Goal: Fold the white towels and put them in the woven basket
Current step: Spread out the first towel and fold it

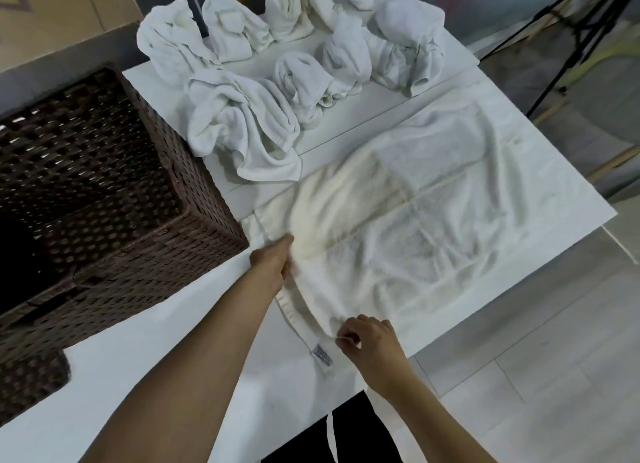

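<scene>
A: How many towels are there?

B: One spread towel (pixel 408 213) lies flat, covering the right half of the tabletop (pixel 166 351) out to its right edge. Behind it, along the far edge, is a pile of crumpled towels (pixel 294 54). I count about eight bundles, though they overlap and the exact number is hard to tell.

A: And the basket?

B: One woven basket (pixel 104 192), dark brown, stands at the left edge of the tabletop. Its near right corner sits just beside the spread towel's left corner. Its inside is too dark for me to see what it contains.

A: What are the hands doing?

B: The left hand (pixel 272 267) has its fingers curled around the towel's left edge, just beside the basket corner, gathering the fabric there. The right hand (pixel 369 341) pinches the near corner of the same towel at the near edge of the tabletop, fingers bent tightly together. A small label (pixel 322 357) on the hem lies just left of that hand.

A: Anything else?

B: One black tripod (pixel 568 36) stands on the floor beyond the far right corner. A cardboard box (pixel 65 9) sits behind the basket.
</scene>
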{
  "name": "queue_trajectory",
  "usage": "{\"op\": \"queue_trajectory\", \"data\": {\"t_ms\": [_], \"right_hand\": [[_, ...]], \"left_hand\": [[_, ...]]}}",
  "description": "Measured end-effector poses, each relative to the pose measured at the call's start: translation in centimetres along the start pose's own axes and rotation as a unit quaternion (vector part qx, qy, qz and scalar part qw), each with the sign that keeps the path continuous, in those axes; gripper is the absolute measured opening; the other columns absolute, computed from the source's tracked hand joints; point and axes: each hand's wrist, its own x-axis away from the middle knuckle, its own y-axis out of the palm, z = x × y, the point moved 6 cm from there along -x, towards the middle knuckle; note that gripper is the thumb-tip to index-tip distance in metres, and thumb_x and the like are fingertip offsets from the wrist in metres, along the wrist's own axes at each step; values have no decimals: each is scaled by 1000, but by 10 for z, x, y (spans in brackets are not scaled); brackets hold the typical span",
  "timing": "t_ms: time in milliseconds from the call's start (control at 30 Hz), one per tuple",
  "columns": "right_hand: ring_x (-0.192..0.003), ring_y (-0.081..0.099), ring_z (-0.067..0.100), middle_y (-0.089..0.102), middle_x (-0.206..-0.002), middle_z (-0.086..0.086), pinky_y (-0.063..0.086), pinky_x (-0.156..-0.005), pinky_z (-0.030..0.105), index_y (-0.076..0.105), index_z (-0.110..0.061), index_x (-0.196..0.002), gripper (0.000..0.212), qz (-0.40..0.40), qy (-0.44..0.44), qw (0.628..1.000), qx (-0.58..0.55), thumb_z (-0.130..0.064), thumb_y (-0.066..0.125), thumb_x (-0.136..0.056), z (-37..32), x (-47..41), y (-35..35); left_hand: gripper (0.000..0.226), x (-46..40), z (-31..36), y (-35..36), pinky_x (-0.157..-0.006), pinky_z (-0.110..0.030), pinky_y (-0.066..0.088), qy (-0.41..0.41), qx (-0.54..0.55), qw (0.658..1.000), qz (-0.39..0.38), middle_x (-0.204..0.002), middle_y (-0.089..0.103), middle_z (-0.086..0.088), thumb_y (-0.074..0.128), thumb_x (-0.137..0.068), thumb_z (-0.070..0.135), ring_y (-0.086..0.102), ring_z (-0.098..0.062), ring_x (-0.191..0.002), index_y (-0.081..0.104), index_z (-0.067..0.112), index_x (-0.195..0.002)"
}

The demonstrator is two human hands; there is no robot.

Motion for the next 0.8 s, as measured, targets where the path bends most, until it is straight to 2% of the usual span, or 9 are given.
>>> {"op": "queue_trajectory", "data": {"t_ms": [100, 200, 267, 400, 533, 600, 700, 800], "right_hand": [[-76, 56, 9, 58, -75, -12, 45, -79, 29, 59, -29, -83, 11, 8, -12, 999, -45, -29, 63, -92, -19, 11, -23], [-82, 56, 5, 60, -79, -13, 40, -80, 17, 59, -30, -85, 11, 24, -9, 997, -68, -34, 63, -94, -38, 27, -49], [-85, 59, 5, 63, -85, -14, 42, -82, 17, 61, -31, -87, 10, 38, -1, 995, -94, -37, 63, -95, -46, 38, -71], [-86, 62, 13, 66, -88, -13, 49, -81, 28, 65, -28, -88, 8, 36, -3, 988, -152, -34, 65, -94, -55, 51, -110], [-84, 61, 11, 68, -86, -12, 47, -78, 20, 68, -28, -89, 6, 51, -10, 978, -200, -32, 70, -93, -53, 61, -150], [-84, 60, 11, 69, -85, -13, 45, -77, 16, 70, -27, -89, 6, 71, -7, 974, -216, -31, 71, -93, -42, 66, -174], [-84, 61, 13, 70, -86, -13, 45, -77, 16, 70, -26, -87, 7, 107, 4, 965, -241, -27, 72, -93, -16, 69, -212], [-81, 62, 13, 70, -83, -12, 47, -74, 17, 70, -25, -85, 9, 121, 21, 957, -262, -26, 72, -93, 18, 69, -247]], "left_hand": [[25, 1, 15, 3, -67, -34, 56, 11, 54, 998, -2, -73, 65, -8, 81, -81, 27, 60, -23, -62, 63, 10, -79], [18, 1, 33, 7, -80, -43, 57, 29, 109, 994, 7, -85, 69, -11, 77, -84, 21, 65, -27, -77, 64, 10, -80], [15, 11, 54, 14, -75, -39, 55, 63, 130, 990, -4, -80, 65, -10, 71, -87, 13, 62, -28, -77, 60, 10, -77], [10, 42, 96, 17, -64, -35, 51, 168, 112, 979, 24, -75, 61, -3, 65, -85, 20, 62, -27, -72, 58, 17, -78], [5, 74, 127, 21, -80, -40, 59, 242, 123, 962, 30, -87, 70, 0, 70, -85, 27, 68, -23, -83, 66, 24, -87], [11, 94, 141, 31, -78, -40, 61, 271, 121, 954, 34, -91, 69, -1, 70, -88, 27, 68, -21, -83, 65, 21, -95], [7, 129, 155, 60, -66, -35, 60, 296, 128, 946, 28, -96, 68, -9, 66, -93, 20, 69, -25, -83, 63, 15, -96], [5, 163, 159, 97, -53, -28, 57, 306, 144, 941, 16, -94, 67, -11, 62, -95, 14, 67, -20, -70, 59, 12, -93]]}}
